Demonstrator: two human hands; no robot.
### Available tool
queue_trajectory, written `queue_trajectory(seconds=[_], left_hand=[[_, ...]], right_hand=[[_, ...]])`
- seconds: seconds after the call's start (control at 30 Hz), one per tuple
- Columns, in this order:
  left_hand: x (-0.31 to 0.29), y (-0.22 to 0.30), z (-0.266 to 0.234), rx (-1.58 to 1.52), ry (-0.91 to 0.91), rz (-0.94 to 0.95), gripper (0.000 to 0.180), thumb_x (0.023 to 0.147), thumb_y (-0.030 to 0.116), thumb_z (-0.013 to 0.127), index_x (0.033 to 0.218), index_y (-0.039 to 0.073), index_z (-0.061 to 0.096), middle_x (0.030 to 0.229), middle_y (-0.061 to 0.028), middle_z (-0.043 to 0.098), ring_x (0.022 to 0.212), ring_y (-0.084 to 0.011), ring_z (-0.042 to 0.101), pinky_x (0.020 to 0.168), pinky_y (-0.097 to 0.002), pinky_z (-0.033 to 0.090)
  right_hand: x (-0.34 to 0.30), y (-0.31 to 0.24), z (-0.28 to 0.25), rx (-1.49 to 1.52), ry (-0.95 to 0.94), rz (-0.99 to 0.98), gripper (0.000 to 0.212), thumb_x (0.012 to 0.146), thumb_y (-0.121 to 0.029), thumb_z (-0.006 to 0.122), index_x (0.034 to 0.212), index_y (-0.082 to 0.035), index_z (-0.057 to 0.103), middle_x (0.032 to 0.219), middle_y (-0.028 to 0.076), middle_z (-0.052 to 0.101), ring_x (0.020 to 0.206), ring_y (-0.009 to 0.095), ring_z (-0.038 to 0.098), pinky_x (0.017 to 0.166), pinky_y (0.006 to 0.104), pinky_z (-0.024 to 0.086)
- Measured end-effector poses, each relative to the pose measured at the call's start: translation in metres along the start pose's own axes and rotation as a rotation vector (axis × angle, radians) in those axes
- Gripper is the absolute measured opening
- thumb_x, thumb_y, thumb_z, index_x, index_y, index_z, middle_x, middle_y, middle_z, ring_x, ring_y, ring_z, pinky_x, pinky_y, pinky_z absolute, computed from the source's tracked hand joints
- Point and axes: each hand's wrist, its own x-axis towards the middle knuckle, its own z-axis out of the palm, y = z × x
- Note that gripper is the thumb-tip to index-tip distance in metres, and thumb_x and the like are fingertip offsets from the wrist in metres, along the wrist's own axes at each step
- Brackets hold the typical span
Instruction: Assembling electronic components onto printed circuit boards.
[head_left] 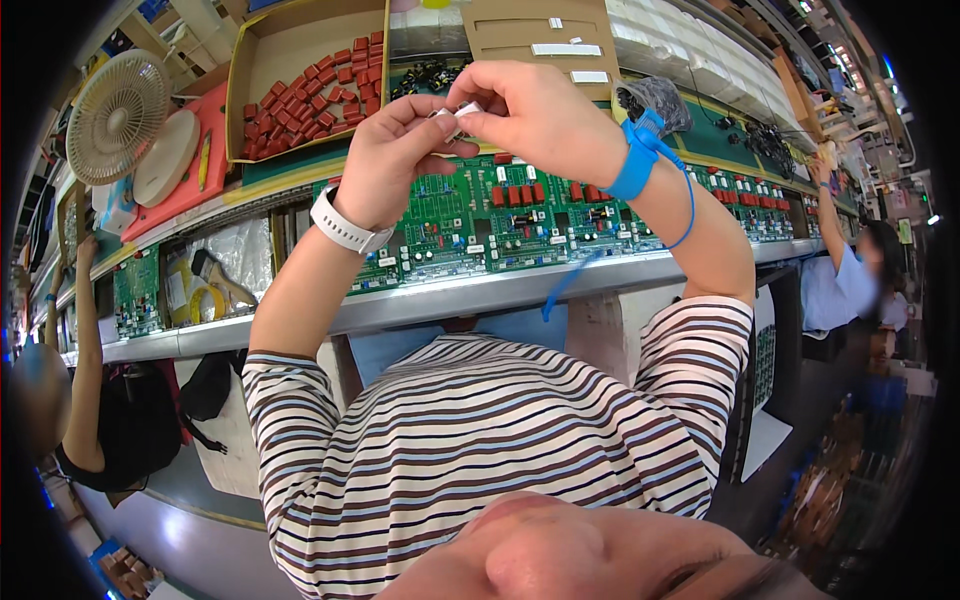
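My left hand (392, 150) and my right hand (535, 115) meet above the bench, both pinching one small silver-white component (462, 113) between fingertips. A white watch sits on my left wrist (345, 228). A blue wrist strap (640, 155) with a coiled blue cord wraps my right wrist. Below the hands lies a row of green circuit boards (520, 215) with red parts fitted on them.
A cardboard box of red components (310, 95) stands at the back left, a tray of small black parts (425, 78) beside it. A white fan (115, 115) is at far left. Other people work at left (95, 400) and right (850, 285).
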Motion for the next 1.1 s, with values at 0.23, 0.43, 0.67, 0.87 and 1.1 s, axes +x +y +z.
queue_trajectory(seconds=[0.23, 0.43, 0.67, 0.87, 1.1], left_hand=[[-0.003, -0.005, -0.012, 0.071, 0.063, 0.025, 0.021, 0.086, 0.013, 0.058, 0.102, 0.0, 0.055, 0.092, -0.0078, 0.064, 0.071, -0.0102, 0.062, 0.057, -0.0187, 0.047], [0.01, -0.055, -0.067, 0.178, 0.13, -0.22, 0.018, 0.085, 0.017, 0.059, 0.099, 0.006, 0.056, 0.076, -0.0009, 0.06, 0.057, -0.0046, 0.05, 0.049, -0.0168, 0.037], [0.016, -0.082, -0.081, 0.474, 0.126, -0.283, 0.017, 0.083, 0.015, 0.062, 0.095, 0.005, 0.056, 0.076, 0.0001, 0.06, 0.066, -0.0058, 0.057, 0.051, -0.0161, 0.042], [0.021, -0.089, -0.081, 0.488, 0.128, -0.267, 0.021, 0.082, 0.012, 0.061, 0.101, 0.003, 0.055, 0.083, -0.0016, 0.06, 0.07, -0.0088, 0.06, 0.055, -0.0174, 0.045], [0.026, -0.099, -0.086, 0.658, 0.062, -0.272, 0.019, 0.083, 0.008, 0.056, 0.1, 0.002, 0.058, 0.083, -0.0021, 0.061, 0.068, -0.0094, 0.06, 0.057, -0.0195, 0.046]], right_hand=[[-0.005, 0.022, -0.004, 0.098, -0.01, 0.031, 0.013, 0.085, -0.009, 0.056, 0.094, 0.0, 0.053, 0.081, 0.004, 0.059, 0.07, 0.007, 0.054, 0.058, 0.0223, 0.048], [-0.015, 0.078, 0.027, 0.721, -0.061, 0.411, 0.018, 0.087, -0.012, 0.054, 0.103, -0.002, 0.052, 0.084, 0.003, 0.059, 0.07, 0.007, 0.056, 0.061, 0.0205, 0.047], [-0.006, 0.137, 0.084, 0.957, -0.007, 0.487, 0.026, 0.088, -0.007, 0.051, 0.112, 0.0, 0.053, 0.096, 0.008, 0.059, 0.073, 0.014, 0.062, 0.063, 0.0237, 0.051], [0.005, 0.138, 0.088, 0.663, 0.004, 0.435, 0.023, 0.086, -0.011, 0.056, 0.106, 0.001, 0.055, 0.086, 0.004, 0.061, 0.069, 0.011, 0.059, 0.06, 0.0216, 0.048], [-0.003, 0.146, 0.095, 0.521, 0.053, 0.42, 0.025, 0.077, -0.018, 0.067, 0.093, 0.0, 0.06, 0.074, 0.005, 0.061, 0.059, 0.01, 0.059, 0.051, 0.0227, 0.047]])
